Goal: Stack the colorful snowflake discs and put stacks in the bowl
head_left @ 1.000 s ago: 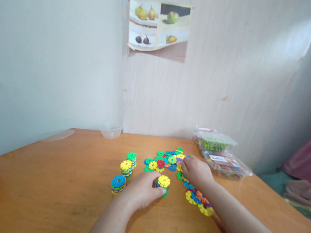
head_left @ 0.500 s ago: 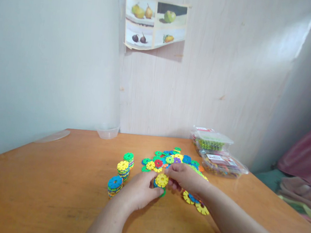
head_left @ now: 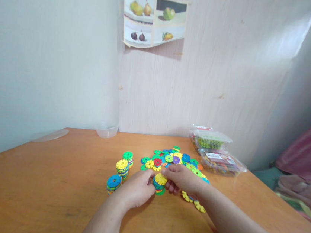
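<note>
A short stack of slotted snowflake discs [head_left: 159,187] stands on the table between my hands. Its top piece is a yellow disc [head_left: 160,179], with blue and green ones below. My left hand [head_left: 138,189] is curled at the stack's left side, thumb and fingertips closed against its edge. From the right, my right hand [head_left: 183,177] pinches the rim of the yellow disc between thumb and forefinger; its other fingers are bent beside the stack. To the left stand a blue-topped stack [head_left: 114,182], a yellow-topped stack [head_left: 122,166] and a green-topped stack [head_left: 127,156].
Loose discs [head_left: 176,159] of many colours spread behind and right of my hands, partly under my right forearm. Clear plastic boxes [head_left: 222,161] sit at the back right. A translucent bowl [head_left: 107,131] and a flat lid [head_left: 52,135] lie at the back left of the wooden table [head_left: 52,187].
My left thumb has drawn back leftward from the front of the stack, exposing more of its side. The yellow disc now lies flatter on top. The view has shifted slightly.
</note>
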